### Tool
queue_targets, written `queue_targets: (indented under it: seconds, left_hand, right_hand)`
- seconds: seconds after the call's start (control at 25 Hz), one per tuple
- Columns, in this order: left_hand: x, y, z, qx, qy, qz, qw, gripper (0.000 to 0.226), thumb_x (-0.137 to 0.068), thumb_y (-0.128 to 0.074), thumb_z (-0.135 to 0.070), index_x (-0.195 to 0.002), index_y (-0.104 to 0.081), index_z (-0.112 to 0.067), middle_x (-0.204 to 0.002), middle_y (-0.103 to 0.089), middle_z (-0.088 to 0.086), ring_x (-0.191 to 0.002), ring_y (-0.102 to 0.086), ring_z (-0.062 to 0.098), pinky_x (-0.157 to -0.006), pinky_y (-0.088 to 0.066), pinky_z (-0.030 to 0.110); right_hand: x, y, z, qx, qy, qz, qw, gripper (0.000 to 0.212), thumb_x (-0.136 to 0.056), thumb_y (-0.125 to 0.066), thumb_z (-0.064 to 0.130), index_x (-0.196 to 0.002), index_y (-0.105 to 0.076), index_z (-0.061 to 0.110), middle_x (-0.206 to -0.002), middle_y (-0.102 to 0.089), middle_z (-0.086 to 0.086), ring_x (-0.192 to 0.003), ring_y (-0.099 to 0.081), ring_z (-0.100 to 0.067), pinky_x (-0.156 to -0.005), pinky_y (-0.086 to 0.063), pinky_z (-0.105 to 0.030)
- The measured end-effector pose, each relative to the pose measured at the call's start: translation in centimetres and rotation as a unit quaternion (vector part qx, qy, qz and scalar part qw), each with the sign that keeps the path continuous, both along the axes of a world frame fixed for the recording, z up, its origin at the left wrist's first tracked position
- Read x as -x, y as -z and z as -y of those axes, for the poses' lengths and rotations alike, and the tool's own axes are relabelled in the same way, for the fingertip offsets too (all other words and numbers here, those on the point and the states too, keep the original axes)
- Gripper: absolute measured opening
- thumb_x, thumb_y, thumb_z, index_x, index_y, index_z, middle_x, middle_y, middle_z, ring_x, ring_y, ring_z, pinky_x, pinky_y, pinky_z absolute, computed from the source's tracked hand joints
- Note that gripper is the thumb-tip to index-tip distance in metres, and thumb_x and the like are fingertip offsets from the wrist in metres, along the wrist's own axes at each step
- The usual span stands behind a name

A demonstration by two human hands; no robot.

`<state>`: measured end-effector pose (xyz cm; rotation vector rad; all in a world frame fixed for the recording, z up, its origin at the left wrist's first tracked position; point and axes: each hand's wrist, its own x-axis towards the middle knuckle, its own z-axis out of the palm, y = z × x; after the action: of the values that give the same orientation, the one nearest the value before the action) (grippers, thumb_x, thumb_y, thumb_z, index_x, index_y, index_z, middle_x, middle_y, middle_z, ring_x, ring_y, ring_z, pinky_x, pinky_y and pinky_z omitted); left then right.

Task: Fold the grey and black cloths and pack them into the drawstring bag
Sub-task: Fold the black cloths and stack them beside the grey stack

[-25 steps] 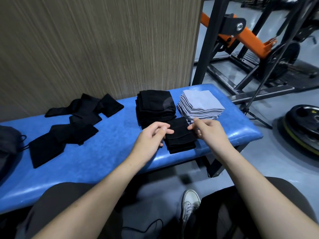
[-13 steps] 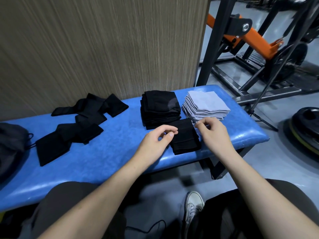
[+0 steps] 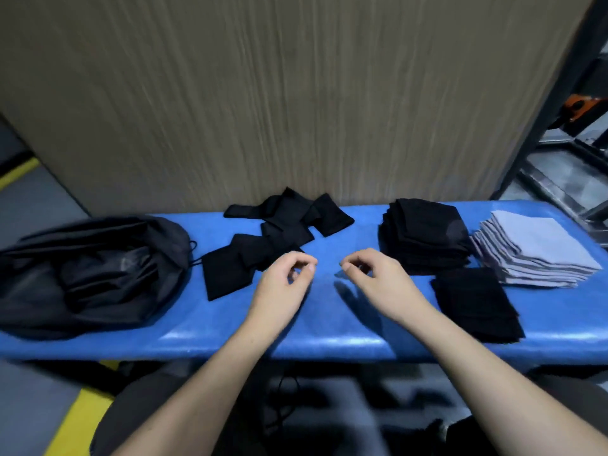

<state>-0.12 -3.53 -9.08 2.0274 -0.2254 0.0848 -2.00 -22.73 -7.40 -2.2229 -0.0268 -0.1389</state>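
On the blue bench (image 3: 329,327) a loose heap of unfolded black cloths (image 3: 276,235) lies at the middle back. A tall stack of folded black cloths (image 3: 424,238) and a stack of folded grey cloths (image 3: 543,255) stand to the right, with a small folded black pile (image 3: 477,304) in front of them. The black drawstring bag (image 3: 88,274) slumps at the left end. My left hand (image 3: 283,284) and my right hand (image 3: 375,281) hover side by side over bare bench, fingers loosely curled, holding nothing. The left hand is just in front of the loose heap.
A wood-grain wall panel (image 3: 296,93) rises directly behind the bench. Dark metal gym frames (image 3: 559,93) and an orange machine part (image 3: 582,106) stand at the far right. My knees and the floor lie below the bench's front edge.
Both hands have let go of the small folded black pile and moved left to the bench's middle. The view has swung left, bringing the drawstring bag fully in.
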Motion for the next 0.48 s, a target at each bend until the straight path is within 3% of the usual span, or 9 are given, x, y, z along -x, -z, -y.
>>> queue_targets:
  seconds: [0.16, 0.28, 0.36, 0.48]
  left_hand:
    - [-2.3, 0.4, -6.3, -0.138, -0.122, 0.039, 0.982, 0.010, -0.091, -0.068, -0.028, -0.099, -0.065, -0.032, -0.102, -0.057, -0.016, -0.094, -0.056, 0.015, -0.085, -0.050, 0.033]
    - [-3.0, 0.7, -7.6, -0.152, -0.142, 0.013, 0.978, 0.013, -0.091, -0.067, -0.036, -0.103, -0.061, -0.036, -0.107, -0.052, -0.018, -0.105, -0.053, 0.014, -0.087, -0.048, 0.032]
    - [-3.4, 0.6, -7.2, -0.172, -0.144, -0.001, 0.975, 0.018, -0.090, -0.066, -0.041, -0.107, -0.061, -0.037, -0.111, -0.052, -0.018, -0.107, -0.051, 0.013, -0.085, -0.048, 0.033]
    - [-4.1, 0.5, -6.8, -0.236, -0.140, 0.012, 0.962, 0.029, -0.089, -0.068, -0.042, -0.117, -0.061, -0.035, -0.118, -0.051, -0.016, -0.111, -0.048, 0.013, -0.083, -0.045, 0.029]
  right_hand:
    - [-2.2, 1.1, -4.9, -0.024, -0.033, -0.038, 0.998, 0.014, -0.096, -0.061, 0.030, -0.101, -0.070, 0.022, -0.106, -0.069, 0.005, -0.094, -0.060, -0.009, -0.084, -0.042, -0.022]
    - [-3.7, 1.9, -6.6, -0.020, -0.032, -0.050, 0.998, 0.015, -0.096, -0.061, 0.030, -0.105, -0.070, 0.022, -0.110, -0.065, 0.006, -0.098, -0.058, -0.009, -0.086, -0.040, -0.021]
    - [-4.7, 2.4, -7.3, -0.012, -0.023, -0.042, 0.999, 0.016, -0.096, -0.061, 0.030, -0.108, -0.069, 0.024, -0.113, -0.063, 0.004, -0.108, -0.056, -0.014, -0.096, -0.041, -0.027]
    - [-5.6, 3.1, -7.9, 0.061, 0.013, -0.034, 0.997, 0.025, -0.095, -0.057, 0.036, -0.119, -0.064, 0.029, -0.123, -0.056, 0.006, -0.122, -0.043, -0.020, -0.101, -0.030, -0.029]
